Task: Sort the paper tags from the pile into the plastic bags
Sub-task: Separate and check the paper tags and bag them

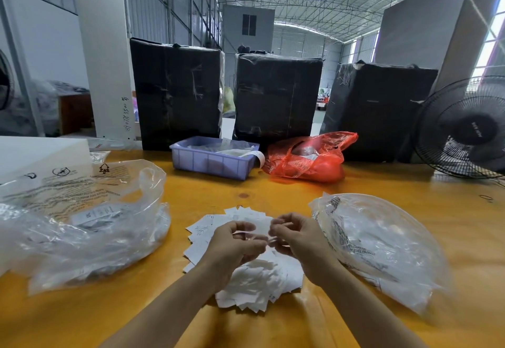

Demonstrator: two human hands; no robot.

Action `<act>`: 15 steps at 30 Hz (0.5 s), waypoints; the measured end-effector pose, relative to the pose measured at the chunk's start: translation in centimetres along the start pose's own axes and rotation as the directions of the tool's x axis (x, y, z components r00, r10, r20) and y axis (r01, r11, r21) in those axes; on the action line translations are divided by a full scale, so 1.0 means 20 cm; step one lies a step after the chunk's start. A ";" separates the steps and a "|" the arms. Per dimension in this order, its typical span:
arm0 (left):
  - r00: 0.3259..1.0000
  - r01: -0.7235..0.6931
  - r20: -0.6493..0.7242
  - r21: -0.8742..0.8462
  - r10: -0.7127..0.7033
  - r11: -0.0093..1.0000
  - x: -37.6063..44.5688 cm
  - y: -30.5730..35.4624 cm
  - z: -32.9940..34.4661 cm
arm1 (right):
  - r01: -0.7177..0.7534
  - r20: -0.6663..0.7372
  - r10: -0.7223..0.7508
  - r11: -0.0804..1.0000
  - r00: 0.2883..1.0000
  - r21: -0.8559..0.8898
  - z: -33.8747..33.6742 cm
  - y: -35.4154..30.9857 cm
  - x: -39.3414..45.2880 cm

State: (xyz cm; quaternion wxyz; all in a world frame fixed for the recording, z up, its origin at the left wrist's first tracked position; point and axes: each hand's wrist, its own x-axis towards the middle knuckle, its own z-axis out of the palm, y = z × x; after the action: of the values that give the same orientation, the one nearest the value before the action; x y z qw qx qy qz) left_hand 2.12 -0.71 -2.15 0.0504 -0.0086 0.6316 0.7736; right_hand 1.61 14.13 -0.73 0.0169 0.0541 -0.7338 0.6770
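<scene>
Our hands: left hand [235, 241] and right hand [296, 238] met above the pile, fingers curled, pinching a small tag [269, 240] between them.
Tag pile [257, 279]: lay on our yellow table [273, 192], beneath both hands.
Plastic bags: left bag [82, 227] held tags; right bag [382, 243] lay beside the pile.
Behind: we saw a purple bin [213, 160] and a red bag [308, 159].

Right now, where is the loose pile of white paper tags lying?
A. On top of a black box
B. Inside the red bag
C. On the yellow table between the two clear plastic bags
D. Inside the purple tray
C. The pile of white paper tags lies on the yellow table, under both hands, with one clear plastic bag on its left and another clear bag on its right.
</scene>
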 end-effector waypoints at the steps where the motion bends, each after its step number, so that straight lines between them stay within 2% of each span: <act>1: 0.999 -0.013 0.034 0.064 0.011 0.998 0.00 0.00 -0.01 | 0.075 0.009 -0.075 0.990 0.997 -0.122 -0.01 0.00 0.00; 3: 0.995 -0.071 0.088 0.215 0.053 0.974 0.00 0.00 -0.02 | 0.212 0.093 -0.193 0.933 0.977 -0.289 0.00 0.01 0.00; 7: 0.980 -0.169 0.153 0.321 0.125 0.932 0.00 0.02 -0.04 | 0.267 0.184 -0.232 0.944 0.955 -0.194 0.03 0.01 -0.02; 9: 0.981 -0.170 0.144 0.353 0.126 0.920 0.00 0.02 -0.05 | 0.264 0.154 -0.239 0.950 0.959 -0.168 0.03 0.02 -0.01; 11: 0.988 -0.152 0.074 0.352 0.134 0.924 0.01 0.01 -0.06 | 0.267 0.065 -0.259 0.931 0.964 -0.247 0.02 0.02 0.00; 13: 0.986 -0.154 -0.011 0.331 0.166 0.931 0.02 0.01 -0.07 | 0.282 0.025 -0.316 0.805 0.948 -0.522 0.00 0.05 0.03; 15: 0.980 -0.152 -0.077 0.313 0.184 0.938 0.03 0.00 -0.08 | 0.256 0.120 -0.264 0.579 0.957 -0.774 -0.01 0.10 0.03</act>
State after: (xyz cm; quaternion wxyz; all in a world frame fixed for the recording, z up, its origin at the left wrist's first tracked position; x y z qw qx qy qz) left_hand 1.43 -2.18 -2.47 -0.0485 0.0125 0.7437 0.6667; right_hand 0.76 14.37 -2.62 0.1408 0.1452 -0.9383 0.2804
